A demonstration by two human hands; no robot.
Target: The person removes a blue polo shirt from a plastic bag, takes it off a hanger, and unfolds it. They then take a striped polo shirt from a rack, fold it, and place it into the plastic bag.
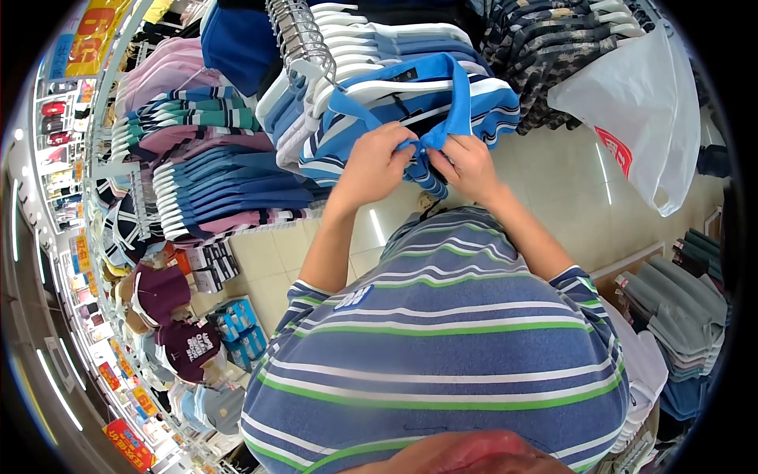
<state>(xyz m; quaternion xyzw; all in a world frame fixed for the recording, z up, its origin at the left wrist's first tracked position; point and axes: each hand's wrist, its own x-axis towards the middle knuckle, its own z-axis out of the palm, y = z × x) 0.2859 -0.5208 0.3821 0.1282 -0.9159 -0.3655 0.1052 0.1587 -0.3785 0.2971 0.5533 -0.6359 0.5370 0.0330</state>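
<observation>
A blue striped polo shirt with a plain blue collar hangs on a white hanger at the front of a rack. Below the collar, at the front opening, my left hand is closed on the shirt's left side. Close beside it, my right hand pinches the other side of the opening under the collar. The fingertips of both hands nearly meet there. What lies between the fingertips is too small to make out.
Hanging shirts fill racks at the left, and camouflage-patterned shirts hang at the upper right. A white plastic bag with a red mark hangs beside them. Folded grey clothes lie at the lower right. Tiled floor shows below the rack.
</observation>
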